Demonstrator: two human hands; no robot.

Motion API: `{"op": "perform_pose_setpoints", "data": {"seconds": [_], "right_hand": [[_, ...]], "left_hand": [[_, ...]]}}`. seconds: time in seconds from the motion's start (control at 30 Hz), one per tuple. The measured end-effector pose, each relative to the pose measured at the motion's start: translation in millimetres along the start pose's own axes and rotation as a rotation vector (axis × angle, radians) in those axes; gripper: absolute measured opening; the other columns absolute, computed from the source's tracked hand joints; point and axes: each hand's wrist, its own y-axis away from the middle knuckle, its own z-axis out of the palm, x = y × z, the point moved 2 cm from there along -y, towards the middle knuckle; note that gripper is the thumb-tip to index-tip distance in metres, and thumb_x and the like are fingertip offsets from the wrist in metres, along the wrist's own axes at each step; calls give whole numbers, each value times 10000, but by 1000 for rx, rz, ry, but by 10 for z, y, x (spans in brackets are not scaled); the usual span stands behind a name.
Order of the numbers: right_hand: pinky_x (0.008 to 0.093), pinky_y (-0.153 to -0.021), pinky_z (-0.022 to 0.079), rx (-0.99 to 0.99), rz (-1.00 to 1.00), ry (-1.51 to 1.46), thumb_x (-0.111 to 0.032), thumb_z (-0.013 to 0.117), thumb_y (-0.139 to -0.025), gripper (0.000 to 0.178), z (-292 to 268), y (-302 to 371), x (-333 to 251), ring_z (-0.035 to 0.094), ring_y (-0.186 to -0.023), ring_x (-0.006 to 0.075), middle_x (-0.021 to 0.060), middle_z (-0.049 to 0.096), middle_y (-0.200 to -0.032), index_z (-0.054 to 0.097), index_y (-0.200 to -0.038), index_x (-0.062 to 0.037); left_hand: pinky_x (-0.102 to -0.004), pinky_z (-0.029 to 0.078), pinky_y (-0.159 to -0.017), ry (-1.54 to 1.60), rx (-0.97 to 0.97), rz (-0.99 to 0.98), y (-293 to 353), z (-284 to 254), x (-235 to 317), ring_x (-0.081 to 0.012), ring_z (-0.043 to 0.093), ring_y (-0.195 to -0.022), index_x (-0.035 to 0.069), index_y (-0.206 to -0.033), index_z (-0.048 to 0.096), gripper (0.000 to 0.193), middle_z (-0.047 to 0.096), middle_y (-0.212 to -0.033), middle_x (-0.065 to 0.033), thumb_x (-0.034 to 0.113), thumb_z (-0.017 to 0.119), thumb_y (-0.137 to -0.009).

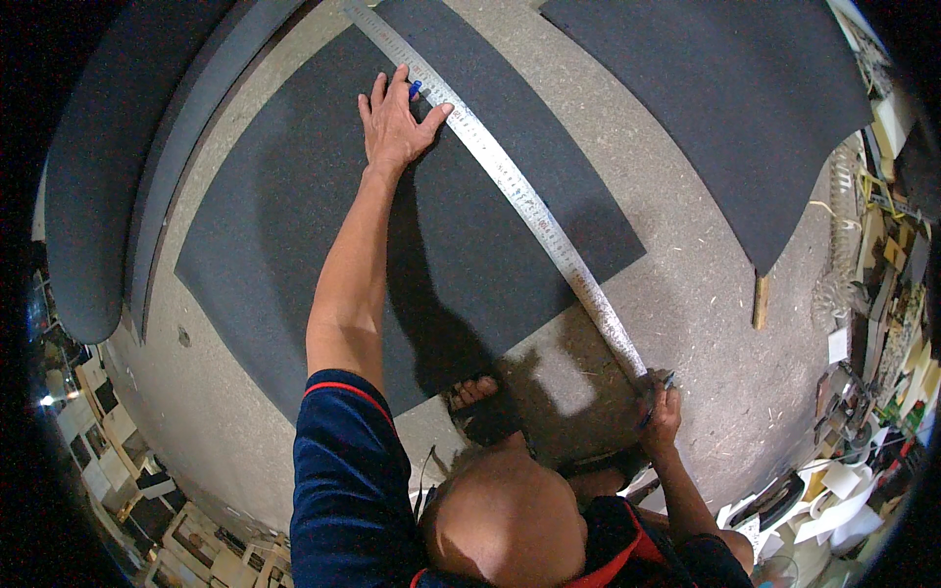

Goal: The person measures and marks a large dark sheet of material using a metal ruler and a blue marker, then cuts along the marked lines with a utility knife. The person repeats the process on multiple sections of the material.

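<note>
A long metal ruler (pixel 520 196) lies slantwise across a dark grey foam-like sheet (pixel 294 216) on the floor. Its near end sticks out past the sheet's edge. My left hand (pixel 394 127) presses on the ruler's upper part, fingers spread and thumb on its edge. A small blue and dark thing (pixel 416 90) shows beside the index finger; its kind is unclear. At the ruler's near end, my right hand (pixel 663 416) is closed around it. A slim, dark, pen-like thing (pixel 669 378) pokes out between those fingers, mostly hidden.
Another dark sheet (pixel 706 88) lies at the far right, with a short wooden stick (pixel 761 302) by its corner. Large dark curved panels (pixel 108 167) stand at the left. My sandalled foot (pixel 475 394) rests at the sheet's near edge. Offcuts (pixel 843 500) clutter the right side.
</note>
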Motion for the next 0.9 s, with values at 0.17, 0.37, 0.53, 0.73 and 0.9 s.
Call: {"op": "perform_pose_setpoints", "data": {"seconds": [0.17, 0.37, 0.53, 0.73, 0.9], "right_hand": [[417, -724, 535, -3, 40, 0, -38, 605, -959, 343, 15, -8, 2, 620, -931, 329, 170, 607, -1053, 567, -1293, 32], [399, -721, 544, 83, -76, 90, 3, 622, -929, 395, 49, -7, 30, 621, -912, 316, 148, 596, -1022, 561, -1318, 23], [393, -722, 550, 55, -49, 94, 24, 635, -900, 420, -2, -35, -44, 623, -917, 312, 150, 593, -1044, 567, -1314, 10], [383, -745, 538, 66, -12, 37, -47, 609, -953, 340, 18, -14, -22, 623, -913, 307, 151, 588, -1043, 579, -1289, -8], [371, -803, 518, 51, 247, -286, -199, 529, -1052, 268, 43, 3, -28, 621, -914, 302, 151, 596, -1041, 589, -1236, -14]], "left_hand": [[-580, 85, -1237, 10, 12, 6, 9, 13, -30, -342, 265, -1506, 35, -1505, 401, 980, 449, -1537, -169, 640, 706, -797], [-589, 92, -1230, -5, 9, 20, 2, 18, -30, -352, 271, -1500, 13, -1478, 429, 982, 442, -1542, -167, 657, 704, -790], [-588, 92, -1228, 17, 31, 27, 8, 12, -41, -367, 273, -1495, 5, -1471, 436, 995, 440, -1539, -180, 667, 707, -779], [-595, 95, -1225, 27, 42, 35, 9, 14, -29, -372, 271, -1496, 10, -1479, 428, 1001, 439, -1537, -190, 670, 705, -779], [-597, 102, -1224, 16, 51, 37, 12, 19, -39, -374, 279, -1493, 15, -1484, 422, 1000, 448, -1531, -191, 669, 703, -782]]}}
